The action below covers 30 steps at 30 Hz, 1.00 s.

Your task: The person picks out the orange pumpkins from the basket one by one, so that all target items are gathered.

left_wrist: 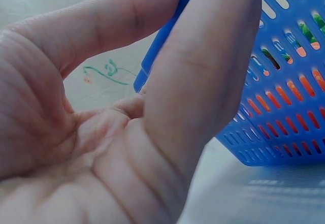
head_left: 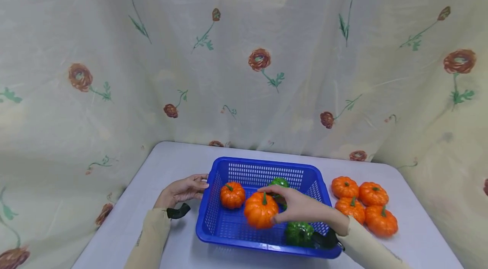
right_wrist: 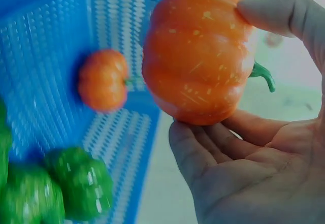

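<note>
My right hand (head_left: 291, 204) holds a small orange pumpkin (head_left: 261, 210) with a green stem over the blue basket (head_left: 228, 238). In the right wrist view, the thumb presses one side of this pumpkin (right_wrist: 198, 56) and the fingers support the other. At the basket's left edge, my left hand (head_left: 187, 188) grips the rim between thumb and fingers; the left wrist view shows the blue rim (left_wrist: 165, 41) passing behind the nearest digit. Another orange pumpkin (head_left: 232, 195) lies inside at the left. Several green pumpkin-like vegetables (head_left: 299, 234) are in the right part, partly hidden by my right hand and wrist.
To the right of the basket, several orange pumpkins (head_left: 381, 221) sit clustered on the white table (head_left: 179, 156). A flower-printed curtain (head_left: 244, 70) hangs behind the table and along its sides.
</note>
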Motion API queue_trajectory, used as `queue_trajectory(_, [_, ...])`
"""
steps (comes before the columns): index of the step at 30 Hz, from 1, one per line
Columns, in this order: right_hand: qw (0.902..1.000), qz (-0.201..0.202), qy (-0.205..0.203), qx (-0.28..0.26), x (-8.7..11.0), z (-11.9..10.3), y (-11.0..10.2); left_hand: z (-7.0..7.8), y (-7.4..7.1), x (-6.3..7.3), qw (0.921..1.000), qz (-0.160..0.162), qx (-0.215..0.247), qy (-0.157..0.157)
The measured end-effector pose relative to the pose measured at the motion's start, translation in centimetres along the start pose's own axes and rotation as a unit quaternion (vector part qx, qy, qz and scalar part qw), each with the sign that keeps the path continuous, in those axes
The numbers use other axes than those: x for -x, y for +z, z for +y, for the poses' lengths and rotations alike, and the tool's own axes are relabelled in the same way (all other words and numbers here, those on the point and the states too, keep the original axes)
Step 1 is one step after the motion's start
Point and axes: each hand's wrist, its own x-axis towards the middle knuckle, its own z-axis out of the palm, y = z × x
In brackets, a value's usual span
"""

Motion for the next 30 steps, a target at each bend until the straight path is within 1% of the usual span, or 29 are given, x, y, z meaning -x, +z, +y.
queue_trajectory(2, [0.9997,0.022,0.004,-0.008,1.8,0.3,-1.1,0.0,0.1,-0.1,1.0,0.005,0.001,-0.004])
queue_trajectory(5, [0.9977,0.063,0.023,-0.006,4.8,1.0,-2.8,-0.1,0.1,-0.1,0.9999,0.013,-0.002,-0.005])
queue_trajectory(7, [0.9936,0.097,0.057,-0.012,7.3,1.8,-3.9,-0.1,0.1,-0.2,0.9998,0.02,-0.002,-0.007])
queue_trajectory(8, [0.9904,0.114,0.077,-0.014,8.6,2.2,-4.4,-0.1,0.1,-0.2,0.9997,0.022,-0.002,-0.006])
queue_trajectory(11, [0.9757,0.166,0.143,-0.006,12.1,4.0,-5.4,-0.1,0.1,-0.1,0.9997,0.025,-0.002,-0.005])
queue_trajectory(12, [0.9698,0.178,0.167,-0.009,13.1,4.7,-5.6,-0.1,0.1,-0.1,0.9997,0.025,-0.001,-0.005])
queue_trajectory(15, [0.9561,0.194,0.22,0.002,15.4,7.3,-5.9,-0.1,0.2,-0.1,0.9996,0.027,-0.005,-0.005])
queue_trajectory(19, [0.9425,0.197,0.27,0.002,17.4,10.8,-5.6,0.0,0.1,0.1,0.9994,0.033,-0.007,-0.007])
queue_trajectory(22, [0.936,0.2,0.29,0.013,18.1,13.0,-4.7,-0.1,0.0,0.2,0.9995,0.031,-0.001,-0.005])
queue_trajectory(26, [0.9297,0.21,0.302,0.026,18.4,15.1,-3.7,-0.2,-0.1,0.1,0.9997,0.023,0.008,-0.001])
queue_trajectory(30, [0.921,0.222,0.318,0.039,18.4,16.3,-3.0,-0.2,0.0,0.0,0.9998,0.017,0.004,0.0])
